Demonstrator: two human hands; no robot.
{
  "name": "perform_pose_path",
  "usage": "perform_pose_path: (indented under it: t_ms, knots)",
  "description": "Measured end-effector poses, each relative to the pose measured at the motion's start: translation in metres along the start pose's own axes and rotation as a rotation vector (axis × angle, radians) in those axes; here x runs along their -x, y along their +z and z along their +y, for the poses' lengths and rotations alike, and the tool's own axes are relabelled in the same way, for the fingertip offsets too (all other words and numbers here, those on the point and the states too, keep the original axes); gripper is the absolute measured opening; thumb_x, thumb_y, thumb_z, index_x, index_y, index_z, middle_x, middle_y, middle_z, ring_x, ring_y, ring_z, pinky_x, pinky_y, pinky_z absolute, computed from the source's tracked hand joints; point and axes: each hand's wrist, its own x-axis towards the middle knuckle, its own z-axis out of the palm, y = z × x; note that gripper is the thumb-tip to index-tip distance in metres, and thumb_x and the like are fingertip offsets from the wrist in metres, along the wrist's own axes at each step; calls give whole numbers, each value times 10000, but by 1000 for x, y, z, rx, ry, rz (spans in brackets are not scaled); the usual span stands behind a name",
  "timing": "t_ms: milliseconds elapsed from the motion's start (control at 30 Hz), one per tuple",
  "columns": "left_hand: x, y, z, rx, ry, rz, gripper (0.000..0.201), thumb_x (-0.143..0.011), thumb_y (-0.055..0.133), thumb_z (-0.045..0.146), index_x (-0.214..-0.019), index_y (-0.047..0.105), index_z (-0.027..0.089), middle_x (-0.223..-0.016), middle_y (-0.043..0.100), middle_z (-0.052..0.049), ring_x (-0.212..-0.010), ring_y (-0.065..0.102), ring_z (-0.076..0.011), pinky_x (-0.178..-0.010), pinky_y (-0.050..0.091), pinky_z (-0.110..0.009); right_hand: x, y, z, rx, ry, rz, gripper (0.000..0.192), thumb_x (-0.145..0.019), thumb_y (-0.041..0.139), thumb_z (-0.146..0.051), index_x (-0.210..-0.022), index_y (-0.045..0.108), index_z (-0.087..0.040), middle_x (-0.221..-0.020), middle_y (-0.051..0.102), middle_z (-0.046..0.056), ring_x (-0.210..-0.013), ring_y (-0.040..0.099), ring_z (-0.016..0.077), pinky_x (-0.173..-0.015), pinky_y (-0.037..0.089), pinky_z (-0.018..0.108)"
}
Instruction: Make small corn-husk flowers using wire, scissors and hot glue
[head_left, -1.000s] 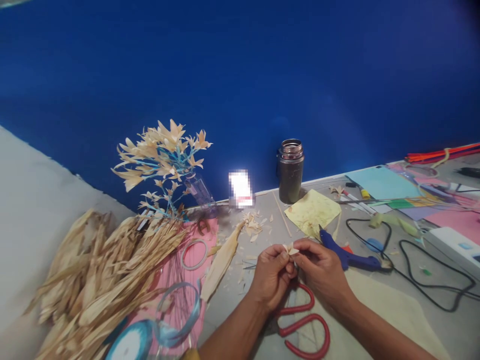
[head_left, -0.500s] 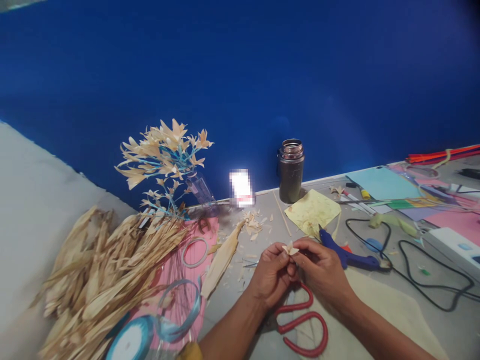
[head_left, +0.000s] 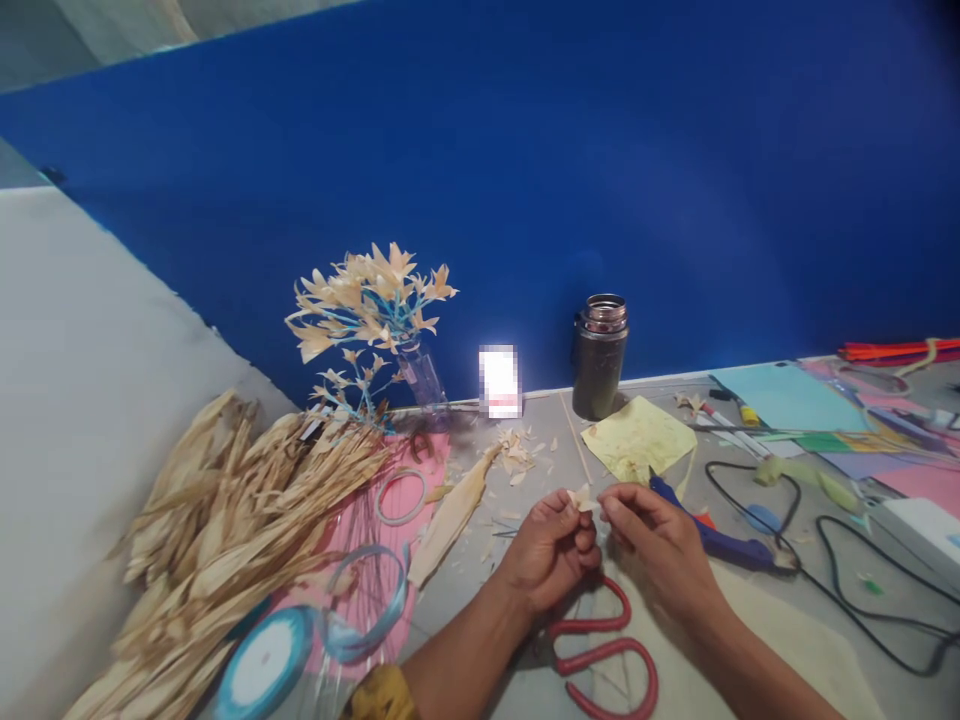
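Note:
Between the thumb and fingers of my left hand (head_left: pixel 559 545) is a small cream flower (head_left: pixel 582 498) that looks made of dried corn husk. My right hand (head_left: pixel 660 540) is pinched just to the right of its petals; what its fingertips hold, if anything, is too small to make out. Red-handled scissors (head_left: pixel 611 655) lie below my hands, their blades hidden. A blue glue gun (head_left: pixel 724 540) rests beside my right hand. Left of my hands lies a pale husk piece (head_left: pixel 455 510), with husk scraps (head_left: pixel 516 450) at its upper end.
Dried corn husks (head_left: pixel 247 510) pile up at left beside pink paper (head_left: pixel 431 450) and a blue ribbon spool (head_left: pixel 266 660). Husk flowers (head_left: pixel 367 300) stand in a clear bottle (head_left: pixel 424 380). An open flask (head_left: pixel 600 360) stands by the blue wall. A black cord (head_left: pixel 832 590) loops at right.
My right hand has moved slightly right, away from my left hand, which still holds the flower. The whole view has shifted and tilted a little.

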Motion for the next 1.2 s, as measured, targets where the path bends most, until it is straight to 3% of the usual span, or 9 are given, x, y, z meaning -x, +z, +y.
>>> perform_pose_path:
  t_ms: [100,300,400,567,700,833,967,1200]
  knots:
    - [-2,-4,-1,-39,2,-35,405,-645,947,230,-840,602,147,-695,628,15,-516,501,-61,-508,335,-203,1,-1,1,-65,36,-8,388,-859,703,-593,-834,676,-206,-602,569,-30,-502,425,96,-452,330,206]
    - [-5,-9,0,-90,22,-69,431,-628,958,251,-860,603,176,-688,641,13,-525,528,-77,-503,361,-200,2,-2,-4,-33,-13,83,510,-972,560,-534,-589,483,-207,-530,428,-50,-491,338,93,-453,286,207]
    - [-4,-7,2,-109,26,-68,455,-609,970,274,-865,608,176,-691,654,7,-526,544,-81,-507,396,-202,0,-4,-1,-15,-36,80,463,-944,601,-546,-636,578,-202,-554,498,-32,-497,361,98,-459,303,217]
    - [-4,-3,4,-177,91,0,449,-594,972,297,-846,625,167,-656,662,6,-517,563,-83,-503,424,-194,1,-3,2,-14,-89,32,329,-842,739,-511,-944,728,-199,-768,687,26,-569,479,122,-508,388,236]
    - [-5,-1,3,-245,134,34,406,-581,965,276,-794,644,148,-617,651,8,-505,566,-87,-477,425,-187,4,0,-4,49,-123,-19,306,-827,748,-490,-773,705,-192,-688,663,24,-626,555,161,-583,454,266]
    - [-3,1,4,-232,128,40,393,-571,960,264,-784,654,143,-680,685,-5,-514,576,-82,-476,448,-185,4,0,-6,59,-118,17,328,-810,755,-482,-684,660,-194,-637,620,8,-589,520,149,-552,430,261]
    - [-1,1,9,-193,46,1,348,-684,889,359,-851,678,139,-700,687,-18,-509,595,-97,-434,434,-184,4,-2,-9,37,-95,-4,315,-830,737,-466,-693,649,-197,-627,587,-14,-553,469,122,-521,387,242]
    - [0,-3,12,-229,-244,-50,273,-770,797,329,-766,688,79,-665,675,-56,-459,577,-87,-343,284,-164,2,-7,-16,195,-215,-76,241,-826,719,-431,-751,707,-202,-708,656,14,-678,583,177,-647,469,269]
